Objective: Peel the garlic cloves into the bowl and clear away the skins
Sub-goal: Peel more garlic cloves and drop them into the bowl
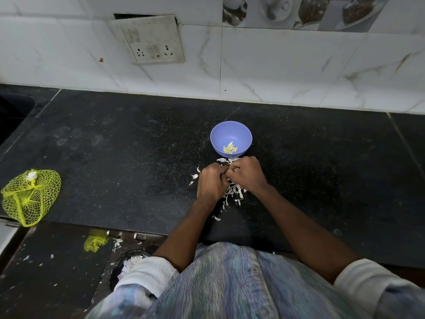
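**A:** Looking down from the head camera, what does the figure show?

**B:** A black counter [115,157] with a blue bowl [243,132] near the tiled wall. A few peeled cloves [230,148] lie in the bottom of the bowl. Just in front of it the left hand [211,183] and right hand [247,172] meet, knuckles up, fingers curled inward.

**A:** Grasping what?

**B:** Presumably a clove pinched between them, but it is hidden behind the fingers, so I cannot tell for certain. Neither hand is slack. Loose skins [232,192] lie scattered beneath and beside the wrists.

**A:** How will the material handle?

**B:** My judgement: a clove is small, light and firm, and slippery once bared, so it is best pinched at its two ends while a nail lifts the skin at the root. The skins look papery and near weightless; they would scatter under a draught, so sweeping them together with a flat palm should serve better than picking.

**A:** Anything else?

**B:** A yellow net bag [31,196] at the counter's left edge, and a bin [128,263] holding skins below.
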